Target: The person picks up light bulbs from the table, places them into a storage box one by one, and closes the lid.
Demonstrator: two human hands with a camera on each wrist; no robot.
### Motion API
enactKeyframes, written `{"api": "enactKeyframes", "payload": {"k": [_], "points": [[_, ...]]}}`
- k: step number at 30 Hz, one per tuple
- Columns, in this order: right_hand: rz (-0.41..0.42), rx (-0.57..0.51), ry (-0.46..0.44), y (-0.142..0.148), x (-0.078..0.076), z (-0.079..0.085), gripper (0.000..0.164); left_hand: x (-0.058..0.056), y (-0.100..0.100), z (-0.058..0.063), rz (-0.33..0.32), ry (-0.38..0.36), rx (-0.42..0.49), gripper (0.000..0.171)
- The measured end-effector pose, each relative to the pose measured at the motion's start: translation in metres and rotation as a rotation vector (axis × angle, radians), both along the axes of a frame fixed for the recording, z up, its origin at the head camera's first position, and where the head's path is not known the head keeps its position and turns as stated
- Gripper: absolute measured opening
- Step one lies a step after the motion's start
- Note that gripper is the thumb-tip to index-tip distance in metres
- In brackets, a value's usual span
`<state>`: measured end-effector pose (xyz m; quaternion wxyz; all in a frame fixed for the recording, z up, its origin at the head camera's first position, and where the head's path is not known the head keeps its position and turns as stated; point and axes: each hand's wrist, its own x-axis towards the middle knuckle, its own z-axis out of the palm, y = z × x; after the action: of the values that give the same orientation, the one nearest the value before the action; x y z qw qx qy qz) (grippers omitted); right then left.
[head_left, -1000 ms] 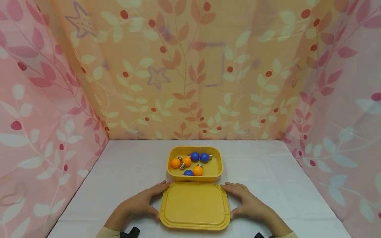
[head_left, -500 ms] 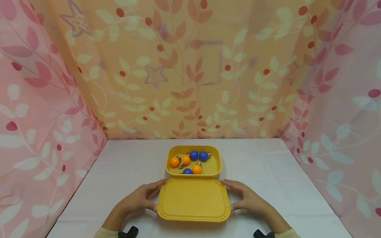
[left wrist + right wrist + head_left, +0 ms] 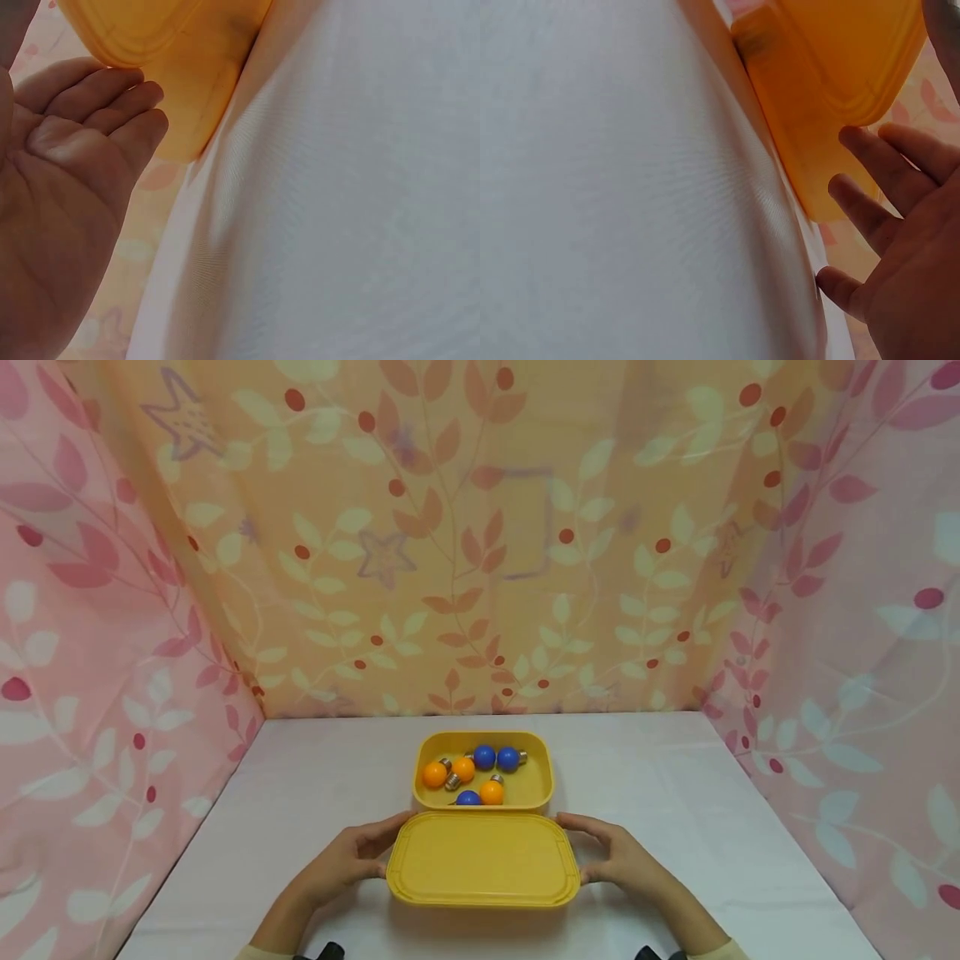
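Note:
Both hands hold a yellow rectangular lid (image 3: 483,860) slightly above the white table, its near edge casting a shadow. My left hand (image 3: 347,862) grips its left end, thumb at the near corner and fingers at the far corner. At the right end my right hand (image 3: 621,860) holds it the same way. Just beyond the lid stands an open yellow box (image 3: 540,785). Inside lie orange bulbs (image 3: 462,768) and blue bulbs (image 3: 508,759) with metal screw bases. The box's near wall partly hides one blue bulb (image 3: 468,797). Both wrist views show the lid's underside (image 3: 142,30) and fingers near it.
A white cloth covers the table (image 3: 675,793). Patterned curtains (image 3: 480,527) close off the back, and pink ones (image 3: 90,735) stand along both sides.
The lid has risen off the table and tipped, its near edge now higher, with both hands moving along with it. The box and bulbs stay in place; the head view shifts slightly.

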<state>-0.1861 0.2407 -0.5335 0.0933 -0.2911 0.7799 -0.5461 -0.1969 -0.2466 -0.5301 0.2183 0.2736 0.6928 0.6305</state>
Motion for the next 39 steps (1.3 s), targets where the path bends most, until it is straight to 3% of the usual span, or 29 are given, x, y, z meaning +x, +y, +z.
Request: {"api": "enactKeyframes", "payload": {"k": [5, 8, 13, 20, 28, 39], "points": [[-0.035, -0.046, -0.037, -0.002, 0.000, 0.001, 0.067, 0.002, 0.002, 0.002, 0.051, -0.021, -0.012, 0.059], [-0.040, -0.113, -0.106, -0.004, 0.000, 0.002, 0.061, 0.004, 0.004, 0.005, 0.092, -0.025, -0.048, 0.052], [-0.048, -0.215, -0.180, -0.006, 0.001, 0.003, 0.053, 0.005, 0.008, 0.007, 0.140, 0.031, -0.070, 0.045], [-0.116, -0.170, -0.136, -0.007, 0.001, 0.006, 0.042, 0.005, 0.012, 0.006, 0.173, 0.057, -0.069, 0.041], [-0.182, -0.132, -0.064, -0.011, 0.000, 0.006, 0.033, 0.005, 0.017, 0.006, 0.281, 0.041, -0.104, 0.044], [-0.169, -0.212, -0.001, -0.012, -0.003, 0.002, 0.029, 0.008, 0.023, 0.005, 0.392, 0.062, -0.079, 0.041]]}}
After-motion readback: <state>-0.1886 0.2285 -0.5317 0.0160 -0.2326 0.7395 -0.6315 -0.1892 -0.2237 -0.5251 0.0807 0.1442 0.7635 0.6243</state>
